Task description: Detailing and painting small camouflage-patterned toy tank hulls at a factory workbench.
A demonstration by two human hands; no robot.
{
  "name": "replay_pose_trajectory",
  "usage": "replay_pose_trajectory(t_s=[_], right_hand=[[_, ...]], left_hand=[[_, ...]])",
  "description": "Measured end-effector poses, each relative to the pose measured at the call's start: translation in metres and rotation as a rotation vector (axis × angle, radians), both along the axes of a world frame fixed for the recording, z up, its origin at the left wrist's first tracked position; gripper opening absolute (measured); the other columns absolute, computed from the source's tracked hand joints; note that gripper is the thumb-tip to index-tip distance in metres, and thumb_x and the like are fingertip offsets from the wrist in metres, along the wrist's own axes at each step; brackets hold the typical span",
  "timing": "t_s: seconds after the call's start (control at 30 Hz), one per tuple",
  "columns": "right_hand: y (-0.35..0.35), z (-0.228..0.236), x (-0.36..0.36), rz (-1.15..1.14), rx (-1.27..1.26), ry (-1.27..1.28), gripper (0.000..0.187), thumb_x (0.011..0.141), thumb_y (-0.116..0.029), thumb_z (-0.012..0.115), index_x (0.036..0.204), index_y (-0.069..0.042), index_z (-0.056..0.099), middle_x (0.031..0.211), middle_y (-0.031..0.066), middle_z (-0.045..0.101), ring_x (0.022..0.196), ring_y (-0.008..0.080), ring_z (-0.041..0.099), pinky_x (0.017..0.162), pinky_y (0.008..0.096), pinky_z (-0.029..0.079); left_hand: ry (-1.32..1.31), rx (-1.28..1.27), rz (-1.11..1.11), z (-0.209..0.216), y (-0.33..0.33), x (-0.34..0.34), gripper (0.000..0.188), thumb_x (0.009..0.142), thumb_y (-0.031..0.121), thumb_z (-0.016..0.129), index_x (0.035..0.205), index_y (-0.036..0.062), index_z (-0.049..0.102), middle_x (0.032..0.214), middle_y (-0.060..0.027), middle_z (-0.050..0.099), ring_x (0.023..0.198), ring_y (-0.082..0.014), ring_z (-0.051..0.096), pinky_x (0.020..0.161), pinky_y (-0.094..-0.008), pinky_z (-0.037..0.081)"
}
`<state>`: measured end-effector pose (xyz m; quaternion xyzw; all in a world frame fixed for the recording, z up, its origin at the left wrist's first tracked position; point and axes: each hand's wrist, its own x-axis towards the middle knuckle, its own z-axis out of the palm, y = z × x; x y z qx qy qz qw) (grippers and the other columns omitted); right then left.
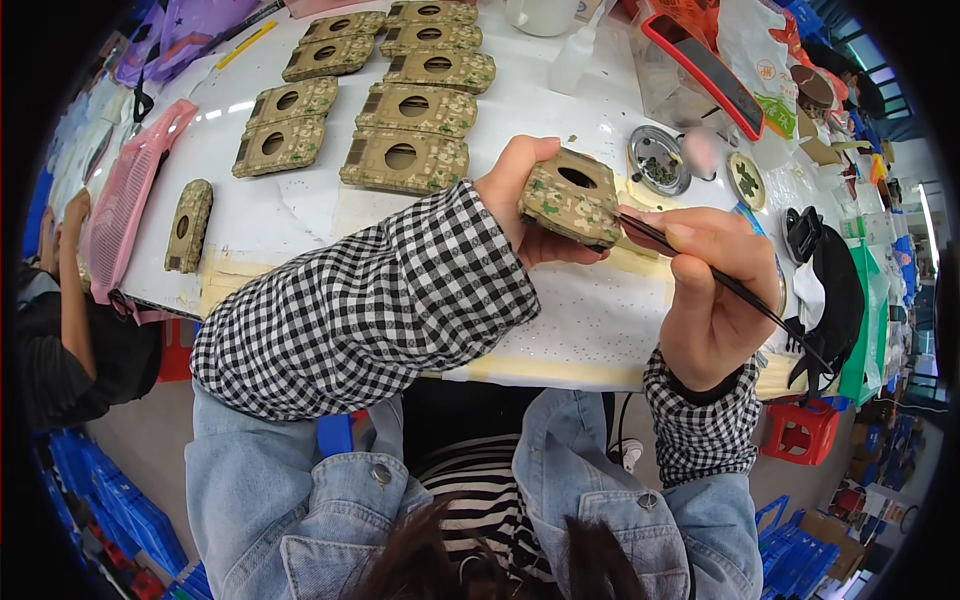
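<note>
My left hand [512, 185] is closed around a camouflage-patterned model vehicle hull [572, 205] with a round hole in its top, held tilted above the table's front part. A thin black pen-like tool [745, 292] is pinched in my right hand [712, 290], its tip at the hull's right edge. Whether that tool is a brush or tweezers I cannot tell. Beyond my left arm, more camouflage hulls [405, 160] lie in two columns. One hull [188, 226] sits by itself at the left.
Right of the held hull are a round metal tin [658, 160] with dark green bits and a small round lid [745, 180]. A red-cased phone [703, 75] leans on a clear box. A pink mesh basket [130, 205] stands left, beside another person's arm [72, 270].
</note>
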<state>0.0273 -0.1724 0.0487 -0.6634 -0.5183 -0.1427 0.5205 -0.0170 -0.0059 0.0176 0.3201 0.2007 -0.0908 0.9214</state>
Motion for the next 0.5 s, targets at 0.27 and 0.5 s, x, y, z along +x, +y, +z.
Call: replay_pose_trajectory(t_s=[0.27, 0.5], right_hand=[[0.0007, 0.0016, -0.001, 0.004, -0.012, -0.008, 0.015, 0.077, -0.005, 0.068, 0.087, 0.003, 0.059, 0.084, 0.0143, 0.062, 0.079, 0.0239, 0.061, 0.072, 0.0313, 0.048], [0.0005, 0.0007, 0.0003, 0.011, -0.017, -0.018, 0.016, 0.078, -0.005, 0.068, 0.088, 0.003, 0.059, 0.085, 0.0142, 0.062, 0.079, 0.0232, 0.061, 0.072, 0.031, 0.048]], left_hand=[[-0.027, 0.005, 0.006, -0.0008, -0.0002, -0.0001, 0.05, 0.085, 0.043, 0.043, 0.105, -0.0017, 0.054, 0.085, -0.0162, 0.063, 0.064, -0.0244, 0.064, 0.058, -0.0323, 0.058], [-0.016, 0.01, 0.006, 0.0, -0.0001, -0.0002, 0.05, 0.085, 0.042, 0.043, 0.105, -0.0019, 0.053, 0.086, -0.0166, 0.063, 0.064, -0.0246, 0.064, 0.058, -0.0323, 0.058]])
